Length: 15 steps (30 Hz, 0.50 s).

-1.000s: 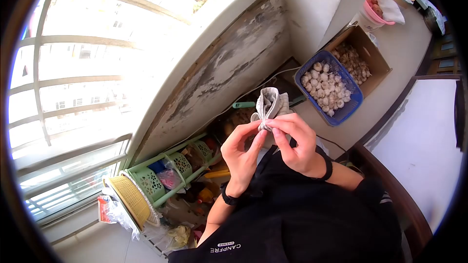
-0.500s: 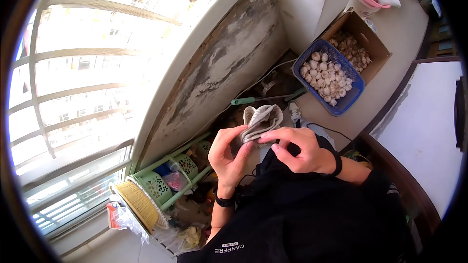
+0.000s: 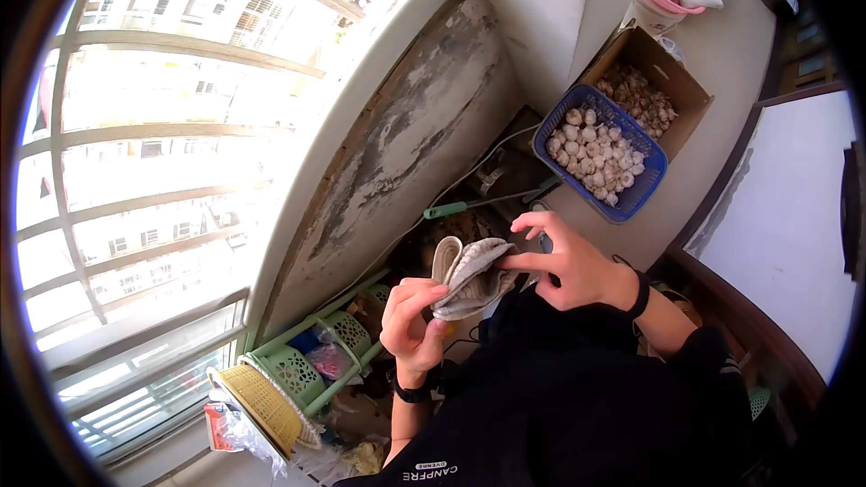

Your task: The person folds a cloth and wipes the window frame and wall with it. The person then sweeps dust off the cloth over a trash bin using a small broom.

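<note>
Pinching a folded grey-beige fabric piece by one edge, the left hand holds it before the black garment, while the right hand, fingers spread, apparently touches its opposite edge, with white garlic bulbs in a blue plastic basket beyond.

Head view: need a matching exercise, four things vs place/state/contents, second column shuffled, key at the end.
1. Folded grey fabric
2. Blue basket
3. Cardboard box
4. Yellow basket

A. Holds browner bulbs
B. At the picture's lower left
C. Pinched by the left hand
D. Holds whitish bulbs

Pairs: 1-C, 2-D, 3-A, 4-B
</note>
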Motion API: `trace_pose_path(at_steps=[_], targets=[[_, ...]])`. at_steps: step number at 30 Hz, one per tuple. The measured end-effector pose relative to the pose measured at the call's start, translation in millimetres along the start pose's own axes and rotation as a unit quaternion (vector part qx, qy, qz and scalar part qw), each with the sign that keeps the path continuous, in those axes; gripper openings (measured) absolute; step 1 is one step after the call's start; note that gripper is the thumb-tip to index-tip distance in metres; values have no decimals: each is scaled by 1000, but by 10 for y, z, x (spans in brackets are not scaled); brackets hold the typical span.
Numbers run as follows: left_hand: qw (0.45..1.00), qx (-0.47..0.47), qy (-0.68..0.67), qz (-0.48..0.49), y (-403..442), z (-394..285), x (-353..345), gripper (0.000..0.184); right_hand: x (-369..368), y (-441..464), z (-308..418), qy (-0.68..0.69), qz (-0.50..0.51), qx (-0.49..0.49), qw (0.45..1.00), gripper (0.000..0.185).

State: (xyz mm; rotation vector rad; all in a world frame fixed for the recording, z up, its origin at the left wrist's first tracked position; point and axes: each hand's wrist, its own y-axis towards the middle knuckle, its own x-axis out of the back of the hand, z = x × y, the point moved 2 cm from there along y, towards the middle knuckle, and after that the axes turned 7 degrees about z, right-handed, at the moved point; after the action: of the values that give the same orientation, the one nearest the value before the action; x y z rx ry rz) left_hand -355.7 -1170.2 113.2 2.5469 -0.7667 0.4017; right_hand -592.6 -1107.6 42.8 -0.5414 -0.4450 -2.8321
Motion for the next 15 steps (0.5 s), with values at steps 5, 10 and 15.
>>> trace_pose_path(at_steps=[5, 10, 15], targets=[[998, -22, 51, -1, 2, 102, -4, 25, -63, 55, -2, -39, 11, 1, 999, 32], [972, 21, 222, -69, -174, 375, 128, 25, 120, 128, 221, -143, -25, 63, 987, 25], [980, -6, 159, -122, -182, 394, 73, 30, 227, 314, 382, -176, -50, 106, 977, 23]])
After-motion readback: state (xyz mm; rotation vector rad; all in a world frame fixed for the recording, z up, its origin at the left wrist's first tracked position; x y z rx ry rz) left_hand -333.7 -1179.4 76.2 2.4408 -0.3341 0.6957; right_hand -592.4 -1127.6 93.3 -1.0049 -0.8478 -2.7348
